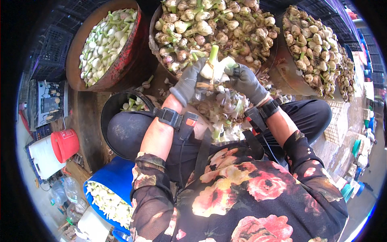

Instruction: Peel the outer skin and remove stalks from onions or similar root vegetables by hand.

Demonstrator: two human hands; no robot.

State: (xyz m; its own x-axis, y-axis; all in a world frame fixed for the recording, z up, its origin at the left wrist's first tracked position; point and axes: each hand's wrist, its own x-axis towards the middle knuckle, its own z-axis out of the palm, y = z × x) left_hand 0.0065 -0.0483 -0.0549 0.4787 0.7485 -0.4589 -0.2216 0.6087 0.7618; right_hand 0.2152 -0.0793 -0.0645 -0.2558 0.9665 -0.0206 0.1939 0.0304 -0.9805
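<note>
Floral shirt (238, 197) foremost; beyond, gloved left hand (188, 81) and right hand (248, 83) hold a garlic bulb (210, 71) above peelings (226, 107), fingers narrowed on its sides. Judged light, firm, papery-skinned; best gripped round its widest part.

The gloves on the left hand (188, 82) and right hand (250, 85) look like matt grey cloth; the garlic bulb (210, 71) between them has smooth, pale skin. At far left, the red tub (128, 52) looks like scuffed, rough metal. The heaped bulbs (201, 28) at far centre are rough and papery. At near left, the blue drum (111, 173) is smooth, slightly glossy plastic; the flowered top (242, 193) is soft cloth
</note>
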